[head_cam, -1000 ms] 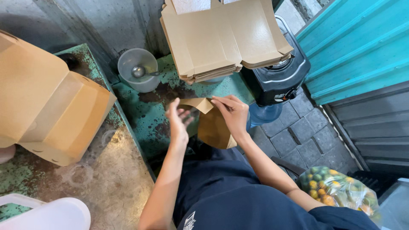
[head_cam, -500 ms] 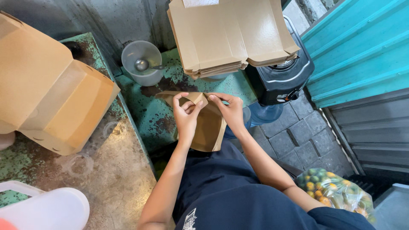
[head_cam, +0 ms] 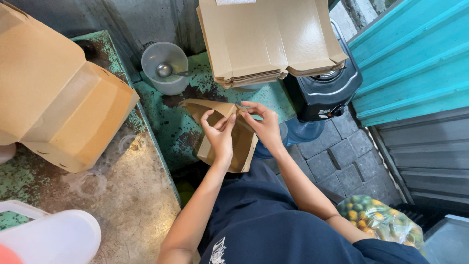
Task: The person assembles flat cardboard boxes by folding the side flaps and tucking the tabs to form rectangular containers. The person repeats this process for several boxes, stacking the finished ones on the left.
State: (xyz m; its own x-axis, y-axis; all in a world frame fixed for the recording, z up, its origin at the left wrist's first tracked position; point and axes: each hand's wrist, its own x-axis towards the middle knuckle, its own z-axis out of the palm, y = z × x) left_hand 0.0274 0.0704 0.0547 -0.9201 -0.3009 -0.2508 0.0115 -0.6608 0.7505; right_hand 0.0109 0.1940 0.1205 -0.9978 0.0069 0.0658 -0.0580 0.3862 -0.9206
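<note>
A flat brown cardboard box blank (head_cam: 240,142), partly folded, is held up in front of my body above a worn green table (head_cam: 168,124). My left hand (head_cam: 220,133) pinches its upper edge from the left. My right hand (head_cam: 261,122) grips the same top edge from the right, fingers curled over a flap. Both hands meet at the box's top corner. A stack of flat brown box blanks (head_cam: 266,39) lies just beyond my hands.
A folded-up brown box (head_cam: 58,98) sits at the left. A clear plastic cup with a metal spoon (head_cam: 165,68) stands behind. A black appliance (head_cam: 325,90), a white plastic jug (head_cam: 49,237) and a bag of small green-yellow fruit (head_cam: 381,220) are nearby. A teal corrugated wall (head_cam: 415,54) rises at right.
The box blank has been raised and turned more upright. My left hand moved from its side onto the top edge, close to my right hand.
</note>
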